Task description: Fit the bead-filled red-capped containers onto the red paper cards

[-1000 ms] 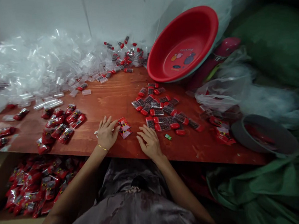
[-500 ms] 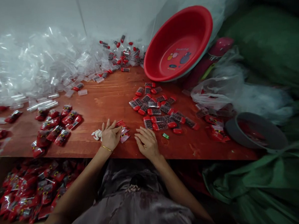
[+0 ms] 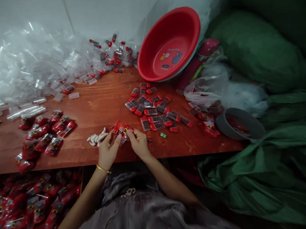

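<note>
Head view: left hand (image 3: 108, 151) and right hand (image 3: 139, 142) both pinch a small flat red printed packet (image 3: 121, 128) between fingertips, just above the near edge of the reddish wooden table (image 3: 103, 103). Tiny white lumpy pieces (image 3: 97, 138) sit just left. Glossy red-capped little boxes (image 3: 152, 109) cluster far right; bare wood lies straight ahead.

At frame centre both hands, left hand (image 3: 108, 150) and right hand (image 3: 139, 142), meet on a packet (image 3: 121, 127) near the table (image 3: 103, 103) edge. Small cases (image 3: 152, 109) lie up-right of it, the basin (image 3: 168, 45) above them, filled packets (image 3: 45, 132) at left, empty sleeves (image 3: 24, 70) at upper left.
</note>
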Available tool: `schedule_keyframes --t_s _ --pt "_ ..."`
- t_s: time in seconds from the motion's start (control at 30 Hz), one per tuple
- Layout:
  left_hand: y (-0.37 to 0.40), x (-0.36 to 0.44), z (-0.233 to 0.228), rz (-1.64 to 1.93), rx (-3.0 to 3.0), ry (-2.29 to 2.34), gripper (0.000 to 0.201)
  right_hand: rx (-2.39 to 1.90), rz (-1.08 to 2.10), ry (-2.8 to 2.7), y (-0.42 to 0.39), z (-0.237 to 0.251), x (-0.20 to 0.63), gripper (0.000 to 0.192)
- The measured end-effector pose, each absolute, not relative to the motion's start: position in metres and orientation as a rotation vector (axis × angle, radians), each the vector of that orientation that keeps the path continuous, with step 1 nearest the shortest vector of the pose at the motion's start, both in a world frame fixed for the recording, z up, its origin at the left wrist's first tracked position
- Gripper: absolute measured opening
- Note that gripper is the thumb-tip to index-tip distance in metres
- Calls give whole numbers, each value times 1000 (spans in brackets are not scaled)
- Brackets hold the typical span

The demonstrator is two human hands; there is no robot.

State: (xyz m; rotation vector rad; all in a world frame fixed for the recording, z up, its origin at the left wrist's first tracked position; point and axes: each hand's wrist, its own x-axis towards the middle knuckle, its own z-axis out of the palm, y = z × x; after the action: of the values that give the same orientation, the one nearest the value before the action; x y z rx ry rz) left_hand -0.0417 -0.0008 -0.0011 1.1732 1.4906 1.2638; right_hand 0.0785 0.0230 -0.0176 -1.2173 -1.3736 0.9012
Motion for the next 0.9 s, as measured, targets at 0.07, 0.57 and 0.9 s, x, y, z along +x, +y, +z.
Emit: schedule_keyframes --t_s 0.07,0.57,0.9 --pt "-4 -35 -2 1217 819 1330 46 -1209 794 -1469 17 -18 81 34" --pt "3 -35 10 1252 267 1142 37 -1405 374 -1965 31 -14 122 38" --pt "9 -34 15 1172 211 1101 42 -1798 -270 -2158 56 -30 146 19"
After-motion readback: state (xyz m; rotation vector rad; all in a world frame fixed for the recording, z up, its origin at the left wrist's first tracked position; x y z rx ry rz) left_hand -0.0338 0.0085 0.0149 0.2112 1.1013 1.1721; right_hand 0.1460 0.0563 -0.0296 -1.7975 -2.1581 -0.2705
